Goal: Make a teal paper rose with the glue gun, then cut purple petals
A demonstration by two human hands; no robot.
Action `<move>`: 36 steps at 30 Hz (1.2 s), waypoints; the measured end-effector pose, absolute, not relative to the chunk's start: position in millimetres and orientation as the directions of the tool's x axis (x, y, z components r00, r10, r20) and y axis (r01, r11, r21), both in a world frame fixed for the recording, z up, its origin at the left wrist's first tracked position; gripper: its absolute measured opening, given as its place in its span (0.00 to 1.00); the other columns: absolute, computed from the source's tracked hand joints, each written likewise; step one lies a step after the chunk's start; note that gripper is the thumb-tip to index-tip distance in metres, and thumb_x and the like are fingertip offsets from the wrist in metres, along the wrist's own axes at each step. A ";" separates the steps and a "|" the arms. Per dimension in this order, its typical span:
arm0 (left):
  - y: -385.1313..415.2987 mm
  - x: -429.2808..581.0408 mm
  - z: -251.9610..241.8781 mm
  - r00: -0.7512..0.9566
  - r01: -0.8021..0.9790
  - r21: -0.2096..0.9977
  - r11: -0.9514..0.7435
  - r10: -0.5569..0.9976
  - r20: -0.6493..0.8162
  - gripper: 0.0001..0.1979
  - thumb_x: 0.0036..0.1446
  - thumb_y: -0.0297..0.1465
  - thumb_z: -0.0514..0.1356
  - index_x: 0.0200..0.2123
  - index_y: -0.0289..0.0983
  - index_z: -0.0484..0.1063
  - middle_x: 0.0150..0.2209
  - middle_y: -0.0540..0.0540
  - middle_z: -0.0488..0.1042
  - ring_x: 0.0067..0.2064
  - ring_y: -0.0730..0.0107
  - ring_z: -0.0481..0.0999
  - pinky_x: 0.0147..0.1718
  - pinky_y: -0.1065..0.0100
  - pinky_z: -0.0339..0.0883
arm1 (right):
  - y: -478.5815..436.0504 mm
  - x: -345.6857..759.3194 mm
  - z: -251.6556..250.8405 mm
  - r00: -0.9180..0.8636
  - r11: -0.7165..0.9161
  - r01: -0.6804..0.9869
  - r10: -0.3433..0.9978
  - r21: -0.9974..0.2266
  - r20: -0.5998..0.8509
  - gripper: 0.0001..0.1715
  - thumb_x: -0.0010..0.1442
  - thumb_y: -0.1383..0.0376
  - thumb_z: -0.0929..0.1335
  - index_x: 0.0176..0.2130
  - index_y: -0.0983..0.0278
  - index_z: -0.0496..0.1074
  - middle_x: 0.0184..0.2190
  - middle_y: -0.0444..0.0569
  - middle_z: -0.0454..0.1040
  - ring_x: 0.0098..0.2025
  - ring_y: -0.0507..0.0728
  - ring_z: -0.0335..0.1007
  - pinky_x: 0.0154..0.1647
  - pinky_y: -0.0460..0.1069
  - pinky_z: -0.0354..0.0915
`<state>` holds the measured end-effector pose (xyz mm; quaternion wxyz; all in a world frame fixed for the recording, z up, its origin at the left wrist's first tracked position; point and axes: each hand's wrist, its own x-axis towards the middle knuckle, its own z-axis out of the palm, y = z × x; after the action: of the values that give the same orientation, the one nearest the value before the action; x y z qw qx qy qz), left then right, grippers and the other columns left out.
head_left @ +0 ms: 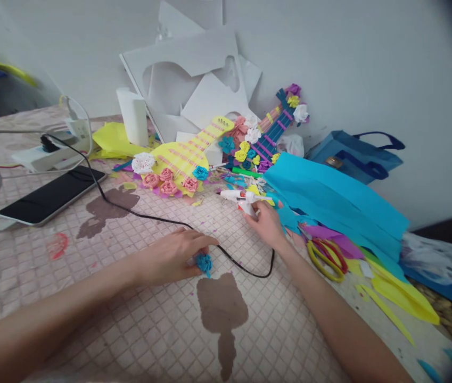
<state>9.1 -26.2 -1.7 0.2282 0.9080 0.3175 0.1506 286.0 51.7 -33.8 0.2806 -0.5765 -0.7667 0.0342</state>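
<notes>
My left hand [172, 258] rests on the patterned tablecloth [141, 330] with its fingers pinched round a small blue paper rose [204, 263]. My right hand [266, 223] is further back and grips the handle of a white glue gun [241, 197] whose nozzle points left. The gun's black cord [138, 213] loops under my hands and runs off to the left. Behind lie a yellow paper guitar [181, 157] edged with pink and white roses and a blue paper guitar [273, 130] with coloured roses.
A black phone [52, 194] and a white power strip [48, 151] lie at the left. Blue foam sheets [329, 197], yellow scraps and red-yellow scissors [325, 258] crowd the right. White cut-out boards [194, 80] lean on the wall; a blue bag [353, 154] sits beside them.
</notes>
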 end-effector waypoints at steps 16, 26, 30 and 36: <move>-26.1 8.9 2.4 0.756 0.523 0.521 -0.675 0.650 0.083 0.29 0.49 0.27 0.65 0.55 0.39 0.62 0.45 0.45 0.73 0.46 0.59 0.73 0.44 0.63 0.65 | 48.0 297.2 -21.6 -0.213 0.343 0.836 0.922 -0.428 0.323 0.10 0.54 0.63 0.66 0.37 0.64 0.69 0.34 0.48 0.73 0.26 0.52 0.65 0.30 0.48 0.61; -26.2 7.9 0.5 0.755 0.508 0.512 -0.692 0.644 0.122 0.29 0.49 0.28 0.64 0.55 0.40 0.62 0.44 0.44 0.73 0.45 0.59 0.73 0.43 0.63 0.66 | 34.9 301.9 -27.7 -0.160 0.305 0.850 0.926 -0.429 0.342 0.10 0.54 0.61 0.65 0.36 0.64 0.67 0.31 0.49 0.71 0.29 0.55 0.65 0.31 0.50 0.61; -25.7 7.4 -0.8 0.759 0.514 0.511 -0.689 0.643 0.104 0.29 0.50 0.29 0.64 0.56 0.41 0.61 0.45 0.44 0.73 0.46 0.59 0.73 0.44 0.62 0.66 | 31.7 304.5 -22.9 -0.153 0.288 0.840 0.939 -0.461 0.308 0.17 0.54 0.59 0.66 0.42 0.65 0.69 0.34 0.51 0.74 0.25 0.53 0.65 0.29 0.50 0.62; -25.5 7.3 -3.5 0.753 0.514 0.506 -0.692 0.647 0.118 0.29 0.50 0.30 0.65 0.56 0.41 0.62 0.46 0.43 0.73 0.46 0.59 0.73 0.44 0.63 0.66 | 30.3 311.8 -15.9 -0.145 0.270 0.811 0.952 -0.520 0.268 0.19 0.58 0.58 0.63 0.46 0.65 0.69 0.40 0.53 0.75 0.23 0.52 0.67 0.26 0.49 0.63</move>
<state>7.3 -25.5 -3.5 0.2275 0.9083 0.3196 0.1453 311.8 30.3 -15.9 0.2798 -0.5908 -0.7460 0.1268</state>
